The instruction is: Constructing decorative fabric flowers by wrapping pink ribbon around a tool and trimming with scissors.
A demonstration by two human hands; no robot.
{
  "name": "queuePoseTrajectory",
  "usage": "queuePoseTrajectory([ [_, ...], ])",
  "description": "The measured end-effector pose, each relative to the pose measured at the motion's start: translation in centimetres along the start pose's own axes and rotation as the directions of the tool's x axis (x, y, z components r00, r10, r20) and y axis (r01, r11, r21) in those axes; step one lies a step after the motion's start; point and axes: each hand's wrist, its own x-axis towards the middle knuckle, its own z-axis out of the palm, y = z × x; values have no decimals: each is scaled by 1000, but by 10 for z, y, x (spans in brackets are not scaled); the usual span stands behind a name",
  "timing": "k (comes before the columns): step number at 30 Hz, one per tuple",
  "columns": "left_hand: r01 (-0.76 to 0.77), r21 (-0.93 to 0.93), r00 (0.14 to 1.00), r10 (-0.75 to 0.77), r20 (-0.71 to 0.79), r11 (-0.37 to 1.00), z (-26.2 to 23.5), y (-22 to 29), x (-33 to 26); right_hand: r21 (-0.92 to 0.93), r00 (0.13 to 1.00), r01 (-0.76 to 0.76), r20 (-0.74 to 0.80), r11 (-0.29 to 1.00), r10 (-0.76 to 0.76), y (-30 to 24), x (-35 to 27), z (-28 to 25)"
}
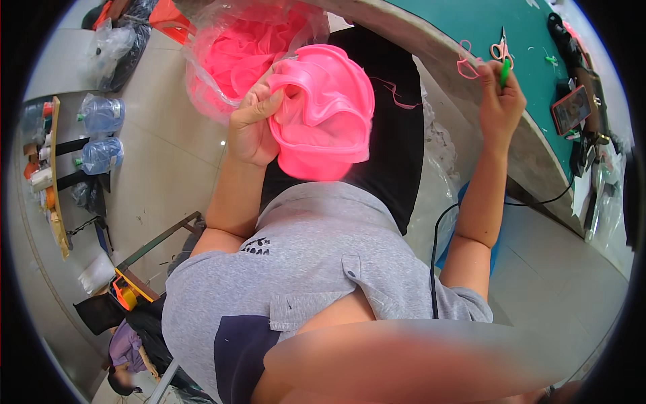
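A pink moulded bowl (323,114) with wavy, ruffled walls is held up in front of the person's chest, its open side turned toward the camera. The left hand (252,128) grips its left rim, fingers (266,101) clamped over the edge with the thumb inside. Just behind it, a clear plastic bag (222,54) of more pink pieces touches the bowl's upper edge. The right hand (499,101) is well apart, resting at the curved edge of the green desk (471,20), fingers closed around a green pen-like tool (505,71). Pink-handled scissors (500,48) lie just beyond it and a phone (570,109) farther right. Pale tiled floor (161,155) lies open at the left.
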Motion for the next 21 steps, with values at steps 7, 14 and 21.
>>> queuePoseTrajectory([
  [7, -37, -59, 999, 37, -8, 998, -6, -6, 0, -209, 915, 230, 381, 951, -137, -5, -3, 7],
  [14, 6, -90, 1000, -8, -27, 996, 20, -19, 8, 119, 934, 103, 331, 987, -137, -39, -21, 41],
  [21, -55, 386, 998, 39, 50, 921, 35, -32, 4, 182, 742, 403, 509, 897, -437, -70, -32, 77],
])
